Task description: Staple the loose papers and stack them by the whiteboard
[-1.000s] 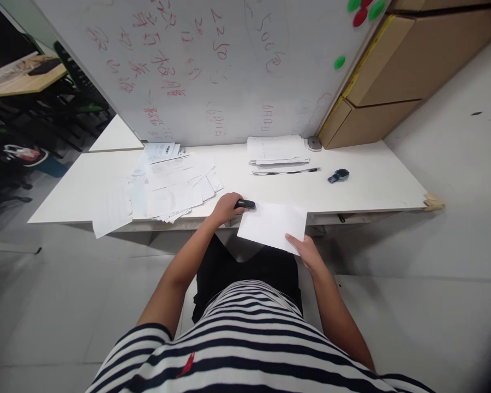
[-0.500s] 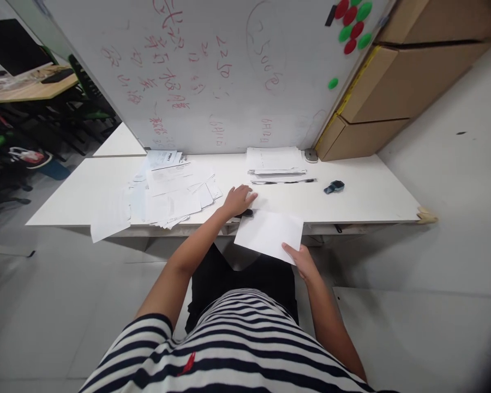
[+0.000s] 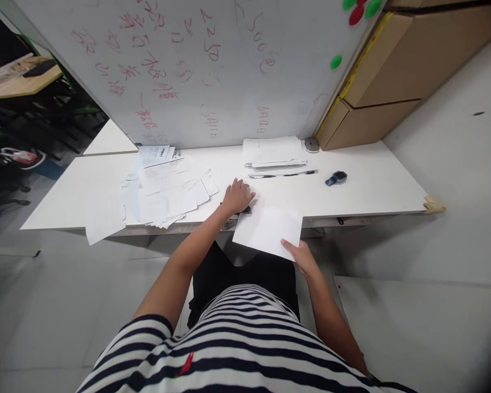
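My right hand (image 3: 299, 255) pinches the near corner of a blank white sheet (image 3: 268, 229) that juts out over the front edge of the white table (image 3: 376, 191). My left hand (image 3: 237, 196) rests palm down on a small black stapler (image 3: 245, 208) at the sheet's far left corner, its fingers closed over it. Only the tip of the stapler shows under the hand.
A loose spread of printed papers (image 3: 163, 188) lies to the left. A neat paper stack (image 3: 274, 151) and a black pen (image 3: 284, 174) sit at the back, a small dark gadget (image 3: 336, 178) to the right. A whiteboard (image 3: 196, 65) and cardboard boxes (image 3: 388, 76) stand behind.
My left hand moved from gripping the stapler's side to lying over the top of it. The sheet in my right hand has barely shifted.
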Available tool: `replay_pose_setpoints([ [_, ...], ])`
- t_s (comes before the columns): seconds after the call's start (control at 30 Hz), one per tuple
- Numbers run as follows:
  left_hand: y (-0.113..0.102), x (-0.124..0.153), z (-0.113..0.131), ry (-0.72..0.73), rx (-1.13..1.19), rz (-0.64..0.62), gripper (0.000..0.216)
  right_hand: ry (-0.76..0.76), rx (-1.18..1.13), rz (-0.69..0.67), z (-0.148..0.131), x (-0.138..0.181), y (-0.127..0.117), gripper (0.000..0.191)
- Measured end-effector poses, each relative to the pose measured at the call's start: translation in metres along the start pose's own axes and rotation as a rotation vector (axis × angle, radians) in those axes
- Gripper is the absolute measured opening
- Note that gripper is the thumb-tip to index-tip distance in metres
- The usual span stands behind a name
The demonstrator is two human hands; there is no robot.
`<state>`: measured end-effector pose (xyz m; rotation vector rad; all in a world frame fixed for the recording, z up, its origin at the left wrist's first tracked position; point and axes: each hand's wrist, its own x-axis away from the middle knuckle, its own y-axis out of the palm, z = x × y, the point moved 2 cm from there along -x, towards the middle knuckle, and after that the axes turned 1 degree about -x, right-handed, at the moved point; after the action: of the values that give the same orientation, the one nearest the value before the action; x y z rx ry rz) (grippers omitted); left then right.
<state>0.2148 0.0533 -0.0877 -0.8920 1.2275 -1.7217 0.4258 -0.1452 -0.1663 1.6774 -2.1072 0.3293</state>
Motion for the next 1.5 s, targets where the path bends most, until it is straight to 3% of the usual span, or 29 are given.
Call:
replay_pose_setpoints([
  [0.67, 0.003, 0.003, 0.013, 0.013, -0.024, 0.110, 0.047, 0.068, -0.030, 0.033, 0.002, -0.003, -0.001, 0.049],
  [1.07, -0.002, 0.005, 0.009, -0.004, 0.018, 0.162, 0.042, -0.014, -0.011, 0.063, -0.005, 0.006, 0.015, 0.047],
  [1.3, -0.031, 0.028, 0.000, 0.090, 0.331, 0.281, 0.052, -0.054, 0.045, 0.069, -0.017, 0.009, 0.015, 0.047],
  [1.5, -0.021, 0.060, -0.032, 0.226, 0.133, 0.142, 0.051, -0.095, 0.222, 0.128, -0.023, 0.015, 0.009, 0.042],
])
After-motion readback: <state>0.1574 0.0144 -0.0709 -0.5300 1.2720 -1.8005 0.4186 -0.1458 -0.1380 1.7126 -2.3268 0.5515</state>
